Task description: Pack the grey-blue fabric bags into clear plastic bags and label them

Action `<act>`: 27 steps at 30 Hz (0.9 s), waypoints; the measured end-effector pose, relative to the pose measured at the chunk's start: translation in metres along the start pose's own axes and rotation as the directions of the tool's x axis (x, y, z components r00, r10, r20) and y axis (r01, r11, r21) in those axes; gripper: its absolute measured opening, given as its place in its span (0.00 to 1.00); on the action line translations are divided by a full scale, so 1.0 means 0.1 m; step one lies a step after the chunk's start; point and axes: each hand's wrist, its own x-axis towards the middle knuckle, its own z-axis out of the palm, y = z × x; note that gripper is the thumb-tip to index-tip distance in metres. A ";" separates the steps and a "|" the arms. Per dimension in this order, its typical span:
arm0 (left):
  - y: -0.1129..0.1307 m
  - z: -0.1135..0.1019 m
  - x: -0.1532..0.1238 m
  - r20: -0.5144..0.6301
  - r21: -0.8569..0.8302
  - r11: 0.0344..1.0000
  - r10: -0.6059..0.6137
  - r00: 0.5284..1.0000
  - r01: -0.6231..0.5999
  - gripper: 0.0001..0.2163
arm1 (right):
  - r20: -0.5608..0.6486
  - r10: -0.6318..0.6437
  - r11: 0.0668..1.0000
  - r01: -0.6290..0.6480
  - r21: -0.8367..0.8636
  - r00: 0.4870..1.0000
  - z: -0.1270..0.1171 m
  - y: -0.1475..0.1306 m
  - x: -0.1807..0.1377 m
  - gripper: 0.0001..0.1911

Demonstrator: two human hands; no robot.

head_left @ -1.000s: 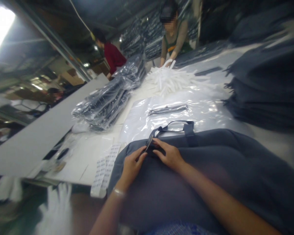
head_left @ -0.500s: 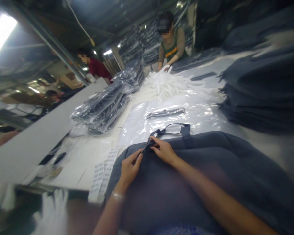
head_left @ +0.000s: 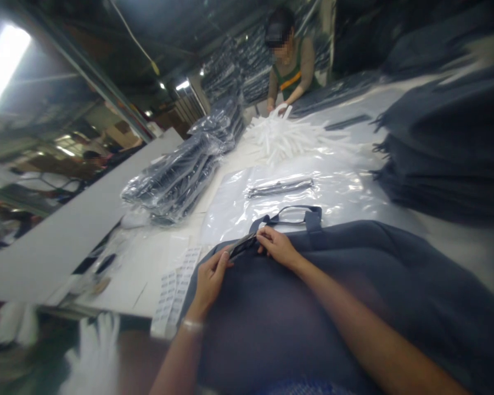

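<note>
A large dark grey fabric bag (head_left: pixel 313 307) lies across the table in front of me, its strap handle (head_left: pixel 298 208) looping up at the far edge. My left hand (head_left: pixel 209 277) pinches a light-edged strip at the bag's far left edge between thumb and fingers. Close by on the right, my right hand (head_left: pixel 276 247) is closed on the same edge, beside the base of the handle. The strip is stretched between both hands, with a dark gap below it. Whether it carries a zip is too small to tell.
Clear plastic sheets (head_left: pixel 230 206) lie beyond the bag, with a heap of white strips (head_left: pixel 280 134) behind. Plastic-wrapped bundles (head_left: pixel 177 175) stand left, dark fabric bags (head_left: pixel 448 142) are piled right. Printed label sheets (head_left: pixel 175 291) rest by my left arm. A person (head_left: pixel 292 66) works across the table.
My left hand has moved left and slightly down, drawing the edge strip out longer between the hands. My right hand has shifted slightly, still at the edge by the handle.
</note>
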 end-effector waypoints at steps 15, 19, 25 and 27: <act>-0.02 0.02 0.05 0.142 0.039 0.990 0.132 0.981 -0.138 0.30 | 0.031 0.044 0.995 -0.047 0.089 0.999 0.05 0.09 0.22 0.12; -0.02 0.08 -0.02 0.200 0.121 0.974 0.163 0.966 -0.190 0.31 | 0.026 0.044 0.996 -0.046 0.080 0.999 0.05 0.08 0.22 0.12; -0.01 0.03 0.11 -0.033 0.221 0.965 0.151 0.988 -0.141 0.23 | 0.025 0.004 1.000 -0.003 -0.020 1.000 0.07 0.07 0.19 0.13; 0.04 -0.01 0.17 -0.048 0.216 0.968 0.144 0.989 -0.130 0.22 | 0.003 -0.020 0.995 0.020 -0.097 1.000 0.09 0.06 0.19 0.12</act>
